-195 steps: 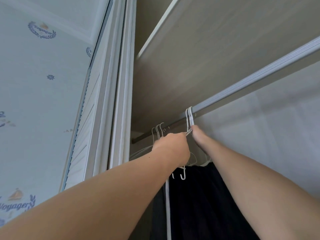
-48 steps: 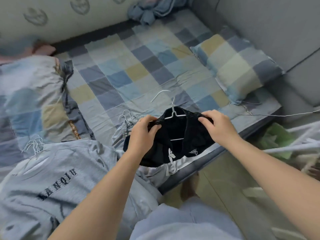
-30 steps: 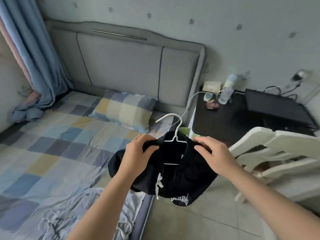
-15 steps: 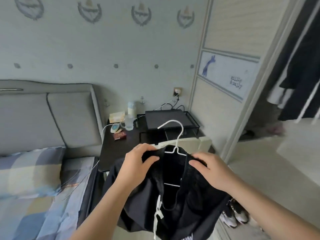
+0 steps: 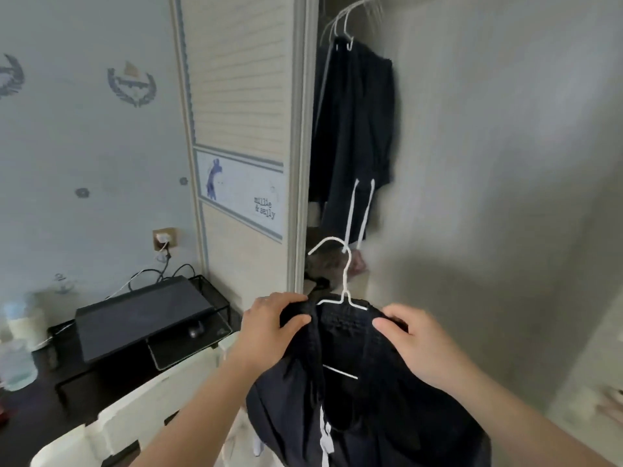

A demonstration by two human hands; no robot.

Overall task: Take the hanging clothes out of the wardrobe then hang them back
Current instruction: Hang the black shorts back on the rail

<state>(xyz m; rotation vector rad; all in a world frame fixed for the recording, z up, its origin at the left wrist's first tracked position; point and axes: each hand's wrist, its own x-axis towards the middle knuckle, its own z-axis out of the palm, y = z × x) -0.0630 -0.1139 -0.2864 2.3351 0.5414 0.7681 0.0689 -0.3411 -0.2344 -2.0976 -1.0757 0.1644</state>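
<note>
Black shorts (image 5: pixel 364 392) with white drawstrings hung on a white hanger (image 5: pixel 342 281), below the wardrobe (image 5: pixel 350 129). Left hand (image 5: pixel 269 326) and right hand (image 5: pixel 416 342) gripped the waistband's ends.

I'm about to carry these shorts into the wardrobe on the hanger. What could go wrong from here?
1. The left hand and right hand have their grip on the waistband of the black shorts, not on the white hanger. Its hook stands free and could tip or slide out when lifted.
2. Wire hangers and dark clothes hang in the wardrobe opening, so the hook may snag them.
</note>
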